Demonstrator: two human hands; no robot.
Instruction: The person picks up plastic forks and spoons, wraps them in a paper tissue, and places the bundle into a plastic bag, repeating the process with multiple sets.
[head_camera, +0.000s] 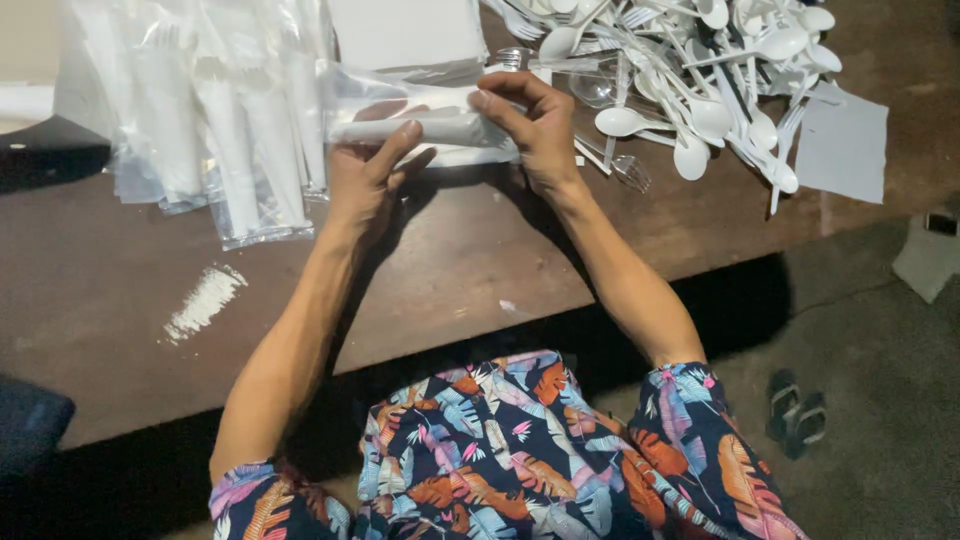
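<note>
1. Your left hand (365, 175) and right hand (535, 125) both grip one clear packet (420, 120) at 12 o'clock, just above the worktop (120, 290).
2. Filled packets (210, 120) are piled at 10 o'clock, so part looks done.
3. Loose spoons and forks (690, 80) heaped at 2 o'clock remain unpacked.
4. The packet looks glossy, with a rolled white napkin inside; I can't tell if it's sealed.

left hand (365, 180): grips packet (420, 125) over table (450, 270)
right hand (535, 125): pinches packet's other end
spoons (700, 90): heap right of packet
bags (220, 110): left of packet
</note>
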